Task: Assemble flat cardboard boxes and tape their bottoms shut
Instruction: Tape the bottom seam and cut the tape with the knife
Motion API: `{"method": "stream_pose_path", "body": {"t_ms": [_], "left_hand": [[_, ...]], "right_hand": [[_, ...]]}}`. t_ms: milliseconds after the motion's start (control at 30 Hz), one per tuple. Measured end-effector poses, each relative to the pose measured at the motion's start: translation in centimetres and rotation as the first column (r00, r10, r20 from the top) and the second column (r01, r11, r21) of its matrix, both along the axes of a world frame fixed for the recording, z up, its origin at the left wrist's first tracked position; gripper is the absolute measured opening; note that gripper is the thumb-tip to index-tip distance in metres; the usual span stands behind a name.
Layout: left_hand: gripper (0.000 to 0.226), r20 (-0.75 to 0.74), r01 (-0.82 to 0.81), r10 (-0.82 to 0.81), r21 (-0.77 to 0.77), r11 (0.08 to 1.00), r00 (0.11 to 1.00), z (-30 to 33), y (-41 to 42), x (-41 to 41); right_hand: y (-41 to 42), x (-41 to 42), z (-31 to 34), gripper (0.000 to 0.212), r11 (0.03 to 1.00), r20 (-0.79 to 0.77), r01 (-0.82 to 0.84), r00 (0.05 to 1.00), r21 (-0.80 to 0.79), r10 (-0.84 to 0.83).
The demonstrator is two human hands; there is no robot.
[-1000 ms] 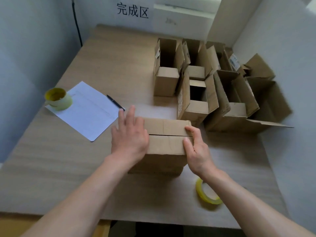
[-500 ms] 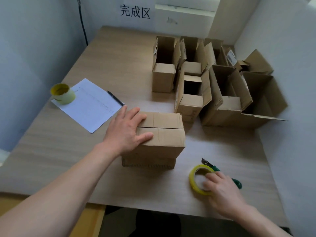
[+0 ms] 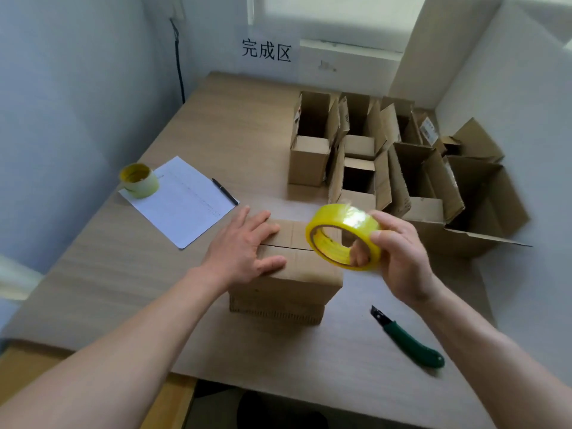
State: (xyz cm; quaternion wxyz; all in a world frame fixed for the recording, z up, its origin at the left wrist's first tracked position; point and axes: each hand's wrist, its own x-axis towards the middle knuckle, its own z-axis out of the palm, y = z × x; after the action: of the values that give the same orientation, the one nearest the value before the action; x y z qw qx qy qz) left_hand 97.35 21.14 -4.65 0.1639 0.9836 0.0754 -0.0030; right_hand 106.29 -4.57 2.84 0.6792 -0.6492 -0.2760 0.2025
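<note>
Open boxes (image 3: 402, 168) crowd the far right — bare table (image 3: 235, 125) lies open far left.

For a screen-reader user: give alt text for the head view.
A left hand presses flat on a closed box while the right hand holds a yellow tape roll above it. A green knife, paper and open boxes share the table.

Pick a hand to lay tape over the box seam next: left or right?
Right. The right hand already grips the tape roll above the box, while the left hand presses the flaps flat.
</note>
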Motion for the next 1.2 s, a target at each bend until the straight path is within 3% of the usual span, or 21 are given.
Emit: {"method": "stream_pose_path", "body": {"t_ms": [67, 167, 267, 333, 400, 467, 567, 667, 767, 833, 900, 967, 1033, 1100, 1133, 1200], "left_hand": [[0.066, 0.023, 0.021, -0.021, -0.003, 1.0, 1.0, 0.1, 0.2, -0.2], [0.045, 0.121, 0.054, -0.051, -0.019, 0.998, 0.991, 0.4, 0.3, -0.9], [0.039, 0.33, -0.023, 0.106, -0.248, 0.969, 0.938, 1.2, 0.1, -1.5], [0.037, 0.396, -0.031, 0.231, -0.452, 0.892, 0.889, 2.5, -0.3, -0.9], [0.033, 0.287, -0.021, 0.259, -0.632, 0.775, 0.922, 4.4, -0.5, 0.4], [0.032, 0.096, -0.044, 0.174, -0.747, 0.663, 0.98, 6.4, -0.5, 1.7], [0.029, -0.118, -0.101, -0.002, -0.858, 0.503, 0.993, 8.0, -0.4, 3.0], [0.02, -0.161, -0.119, -0.066, -0.899, 0.422, 0.985, 8.2, -0.2, 3.5], [0.009, -0.129, -0.14, 0.056, -0.922, 0.362, 0.99, 8.1, -0.4, 3.6], [0.008, -0.037, -0.117, 0.186, -0.888, 0.445, 0.982, 7.8, -0.7, 3.4], [0.008, 0.158, -0.072, 0.285, -0.752, 0.655, 0.945, 7.5, -1.2, 3.0], [0.01, 0.357, -0.034, 0.288, -0.575, 0.817, 0.888, 7.4, -1.8, 2.4], [0.012, 0.477, -0.018, 0.252, -0.442, 0.897, 0.842, 7.3, -2.1, 1.9], [0.015, 0.478, -0.058, 0.283, -0.432, 0.9, 0.831, 7.3, -2.0, 1.4], [0.016, 0.42, -0.095, 0.352, -0.521, 0.848, 0.837, 7.2, -1.8, 1.2], [0.018, 0.189, -0.167, 0.504, -0.798, 0.579, 0.843, 7.1, -0.6, 0.6]], "right_hand": [[3.2, -0.4, -0.2, 0.026, 0.994, 0.047, -0.068, 0.996, -0.09, 0.073], [5.5, -0.5, -1.8, 0.032, 0.99, 0.027, -0.047, 0.998, -0.137, 0.051], [5.9, 0.2, -2.3, 0.03, 0.987, 0.023, -0.03, 0.999, -0.157, 0.035], [6.0, 0.6, -2.4, 0.029, 0.984, 0.019, -0.039, 0.999, -0.173, 0.043], [6.1, 0.8, -2.4, 0.027, 0.984, 0.017, -0.053, 0.998, -0.17, 0.057], [6.3, 0.8, -2.2, 0.032, 0.985, 0.017, -0.071, 0.997, -0.16, 0.075], [6.3, 1.0, -2.3, 0.041, 0.985, 0.016, -0.086, 0.996, -0.149, 0.089], [6.2, 1.4, -2.3, 0.045, 0.984, 0.018, -0.111, 0.993, -0.141, 0.115], [6.1, 1.7, -2.3, 0.041, 0.982, 0.001, -0.134, 0.991, -0.133, 0.136], [6.0, 1.7, -2.7, 0.035, 0.984, -0.014, -0.134, 0.991, -0.12, 0.133], [5.8, 1.6, -3.1, 0.038, 0.985, -0.024, -0.135, 0.991, -0.109, 0.133], [5.6, 1.5, -3.6, 0.036, 0.985, -0.022, -0.129, 0.992, -0.116, 0.128], [5.4, 1.5, -4.1, 0.041, 0.983, -0.005, -0.114, 0.993, -0.143, 0.115], [5.3, 1.6, -4.5, 0.034, 0.98, 0.092, -0.041, 0.994, -0.192, 0.059], [5.3, 1.7, -4.6, 0.027, 0.977, 0.159, 0.017, 0.987, -0.212, 0.017], [5.4, 2.1, -4.8, 0.024, 0.969, 0.27, 0.131, 0.96, -0.211, -0.071]]}}
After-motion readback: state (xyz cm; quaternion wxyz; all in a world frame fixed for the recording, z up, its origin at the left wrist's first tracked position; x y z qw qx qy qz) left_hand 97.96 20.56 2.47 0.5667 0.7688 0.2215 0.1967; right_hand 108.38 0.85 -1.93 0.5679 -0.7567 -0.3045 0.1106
